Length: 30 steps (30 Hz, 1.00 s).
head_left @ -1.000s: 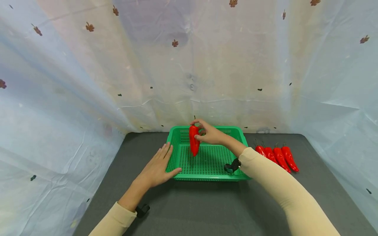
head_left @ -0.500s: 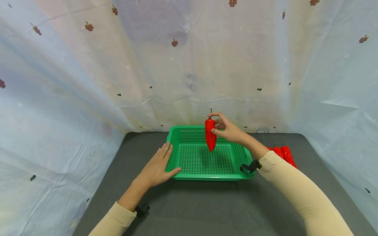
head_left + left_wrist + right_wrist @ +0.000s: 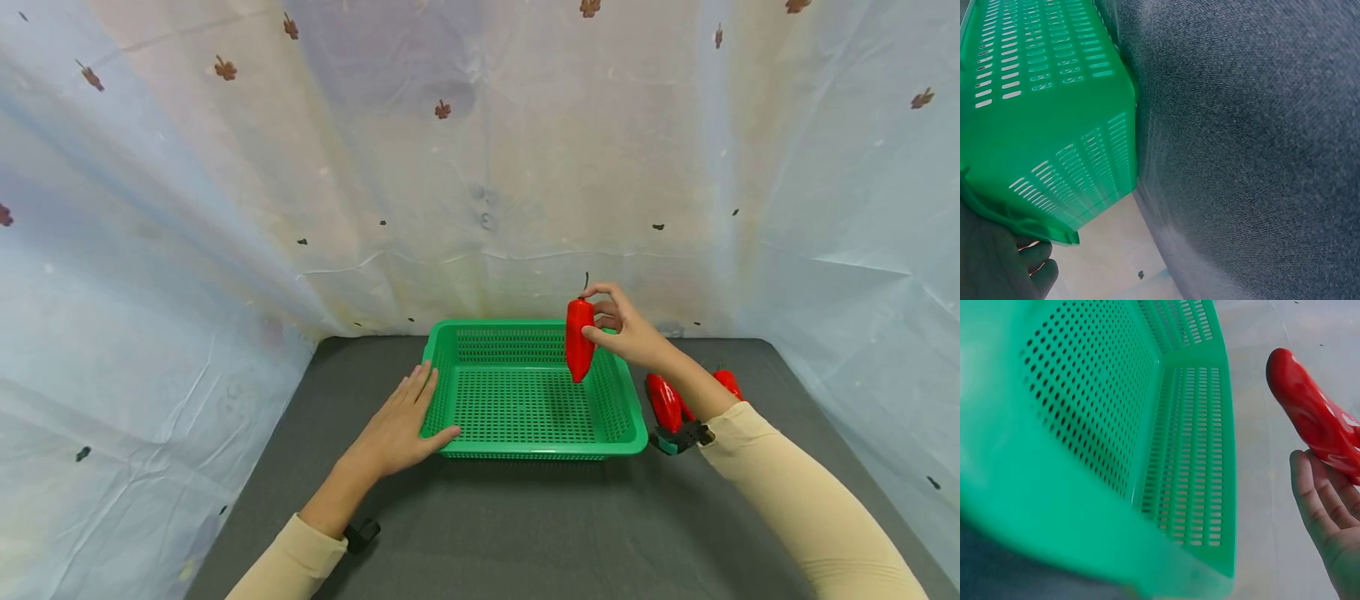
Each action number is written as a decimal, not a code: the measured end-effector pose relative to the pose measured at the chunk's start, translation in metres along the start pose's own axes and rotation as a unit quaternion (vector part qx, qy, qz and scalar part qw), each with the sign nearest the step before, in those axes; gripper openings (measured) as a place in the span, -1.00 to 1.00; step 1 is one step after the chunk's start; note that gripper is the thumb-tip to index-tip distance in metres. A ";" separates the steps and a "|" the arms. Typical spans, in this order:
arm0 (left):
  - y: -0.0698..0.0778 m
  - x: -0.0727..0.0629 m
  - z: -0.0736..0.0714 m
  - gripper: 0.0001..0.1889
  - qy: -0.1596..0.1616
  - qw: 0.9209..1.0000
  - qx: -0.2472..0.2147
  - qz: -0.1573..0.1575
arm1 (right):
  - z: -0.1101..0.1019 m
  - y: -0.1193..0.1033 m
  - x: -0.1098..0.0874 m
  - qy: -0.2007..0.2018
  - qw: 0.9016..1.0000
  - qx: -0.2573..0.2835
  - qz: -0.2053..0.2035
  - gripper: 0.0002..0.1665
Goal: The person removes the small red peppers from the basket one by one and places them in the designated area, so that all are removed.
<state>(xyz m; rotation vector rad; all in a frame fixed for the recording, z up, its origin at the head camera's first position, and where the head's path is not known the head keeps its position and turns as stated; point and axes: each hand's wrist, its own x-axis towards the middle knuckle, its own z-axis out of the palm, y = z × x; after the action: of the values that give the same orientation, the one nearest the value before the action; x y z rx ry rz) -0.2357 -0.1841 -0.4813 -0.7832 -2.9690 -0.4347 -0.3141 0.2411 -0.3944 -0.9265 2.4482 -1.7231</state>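
My right hand [image 3: 632,335] pinches a shiny red pepper [image 3: 579,342] with a dark stem, which hangs tip down above the right rear of a green plastic basket [image 3: 540,451]. In the right wrist view the pepper [image 3: 1310,412] is partly cut off by the frame edge, beside the basket's slotted wall [image 3: 1191,450]. My left hand [image 3: 393,429] lies along the basket's left rim, fingers straight and thumb spread. The left wrist view shows its fingers [image 3: 1035,256] at the outside of the rim. The basket floor bears nothing that I can see.
More red peppers [image 3: 663,402] lie on the dark grey table [image 3: 525,525] to the right of the basket, partly hidden by my right forearm and its black wrist strap [image 3: 684,437]. Pale plastic sheeting [image 3: 480,167] hangs behind and at both sides.
My right hand has carried the pepper to the right, from the basket's left-middle to its right rear, and slightly up. The left hand and the basket have stayed in place.
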 end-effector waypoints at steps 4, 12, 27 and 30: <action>0.000 0.000 0.000 0.16 -0.001 1.000 -0.001 0.000 | -0.011 0.002 -0.013 0.017 1.000 -0.006 0.006 -0.36; 0.001 0.000 0.000 0.15 0.002 1.000 0.000 0.001 | -0.032 0.006 -0.040 0.059 0.998 -0.008 0.006 -0.35; 0.000 0.001 0.001 0.15 0.006 1.000 -0.001 0.004 | -0.081 0.025 -0.100 0.121 0.990 -0.060 0.049 -0.28; 0.000 0.000 0.002 0.15 0.009 1.000 -0.002 0.005 | -0.090 0.034 -0.112 0.131 0.986 -0.082 0.065 -0.26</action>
<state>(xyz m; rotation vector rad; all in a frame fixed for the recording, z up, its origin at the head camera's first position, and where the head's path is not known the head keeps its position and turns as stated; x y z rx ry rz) -0.2362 -0.1837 -0.4828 -0.7907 -2.9470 -0.4458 -0.2671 0.3779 -0.4233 -0.5614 2.7792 -1.7201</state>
